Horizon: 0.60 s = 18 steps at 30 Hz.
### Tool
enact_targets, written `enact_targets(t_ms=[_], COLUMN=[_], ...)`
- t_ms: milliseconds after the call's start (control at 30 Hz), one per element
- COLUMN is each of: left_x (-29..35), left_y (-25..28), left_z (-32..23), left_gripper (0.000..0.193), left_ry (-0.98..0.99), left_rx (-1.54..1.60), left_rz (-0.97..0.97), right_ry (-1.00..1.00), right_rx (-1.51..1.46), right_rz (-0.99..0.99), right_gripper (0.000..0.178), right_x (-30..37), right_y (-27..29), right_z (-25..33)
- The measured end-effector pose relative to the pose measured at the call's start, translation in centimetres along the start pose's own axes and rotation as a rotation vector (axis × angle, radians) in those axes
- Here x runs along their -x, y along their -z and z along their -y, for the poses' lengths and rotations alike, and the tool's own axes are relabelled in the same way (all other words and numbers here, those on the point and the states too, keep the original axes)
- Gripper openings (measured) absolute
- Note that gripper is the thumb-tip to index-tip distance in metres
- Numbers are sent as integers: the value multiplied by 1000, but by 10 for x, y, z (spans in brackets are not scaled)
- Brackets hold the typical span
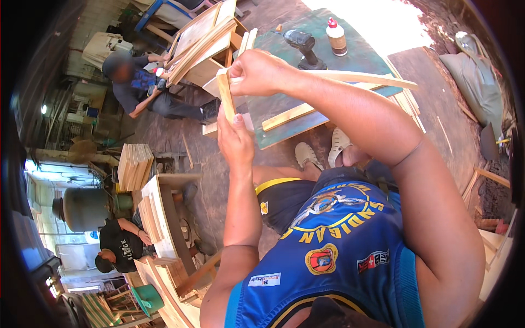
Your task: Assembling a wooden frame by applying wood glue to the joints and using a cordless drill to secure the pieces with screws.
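A short light-coloured wooden strip stands roughly upright in front of me, held out past the near-left corner of a green-topped table. My left hand grips its lower end, thumb laid along the side. Closed in a fist, my right hand holds the strip near its top; whether something small is also in that fist is hidden. On the table, a cordless drill stands beside a brown glue bottle with a red cap. Longer wooden strips lie across the table's near side.
At the upper left, a person works beside a wooden frame. Another person in a dark cap is at the lower left by a wooden cabinet. Stacked boards stand between them. A grey bag lies at the far right.
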State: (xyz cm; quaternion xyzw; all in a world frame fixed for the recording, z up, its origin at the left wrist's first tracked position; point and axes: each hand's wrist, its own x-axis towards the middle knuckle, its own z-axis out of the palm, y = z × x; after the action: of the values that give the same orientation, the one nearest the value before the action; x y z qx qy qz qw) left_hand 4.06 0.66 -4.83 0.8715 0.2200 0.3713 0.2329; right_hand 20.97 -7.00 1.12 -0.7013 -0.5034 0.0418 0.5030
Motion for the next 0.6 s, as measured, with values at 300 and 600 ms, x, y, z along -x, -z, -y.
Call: enact_targets(t_ms=[300,600], left_x=[-5,-13], left_y=[-10,-6], left_z=[2,0], left_gripper=[42,41], left_ry=[-106,77], left_rx=[14,272], left_rz=[-65,103], right_ry=[-89,152], right_rx=[-212,269], right_rz=[-46,26], right_gripper=[27,30], right_x=[-10,13], right_y=[17,24], right_z=[-16,6])
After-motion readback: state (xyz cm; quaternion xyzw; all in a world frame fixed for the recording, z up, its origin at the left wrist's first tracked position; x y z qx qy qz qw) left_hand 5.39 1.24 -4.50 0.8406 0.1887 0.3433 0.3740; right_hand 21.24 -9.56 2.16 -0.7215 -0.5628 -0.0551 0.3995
